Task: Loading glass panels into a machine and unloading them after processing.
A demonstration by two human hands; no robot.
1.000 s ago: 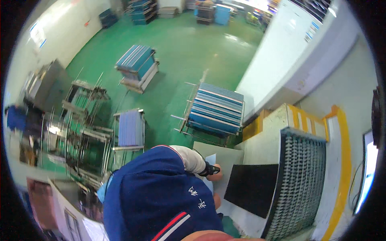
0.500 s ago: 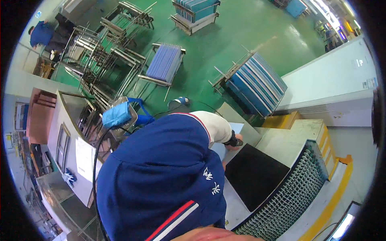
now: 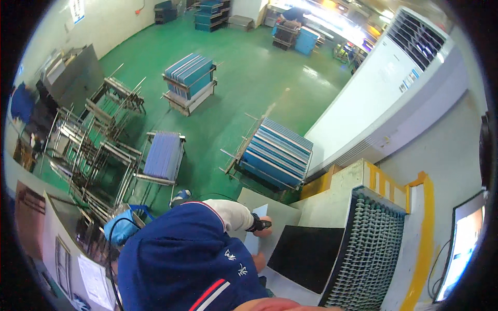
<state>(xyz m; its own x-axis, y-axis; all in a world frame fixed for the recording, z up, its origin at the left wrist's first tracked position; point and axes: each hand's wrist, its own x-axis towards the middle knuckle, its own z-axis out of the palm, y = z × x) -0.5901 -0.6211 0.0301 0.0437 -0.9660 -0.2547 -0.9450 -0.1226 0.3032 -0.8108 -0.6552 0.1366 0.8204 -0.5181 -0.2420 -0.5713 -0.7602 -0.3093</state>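
My left hand (image 3: 264,226), with a dark band at the wrist below a white sleeve, is closed at the edge of a pale blue flat panel (image 3: 252,242). Lower down, part of my right hand (image 3: 259,262) shows at the same panel, its fingers curled; my jacket hides the rest of that arm. The panel is largely covered by my arm and body. Just right of both hands lies a black rectangular mat (image 3: 306,255) on a light worktop. Beyond the mat begins a conveyor (image 3: 365,254) with rows of small grey rollers.
A metal rack of blue panels (image 3: 277,153) stands ahead, beside a tall white cabinet (image 3: 368,88) with a vent. Racks with purple panels (image 3: 164,155) and more blue panels (image 3: 191,75) stand on the green floor. Bare metal frames (image 3: 78,140) crowd the left. A lit screen (image 3: 461,249) is at right.
The view has tilted up and swung right, so the racks, worktop and conveyor sit lower and further left. My hands stay beside the black mat, and more of my right hand shows.
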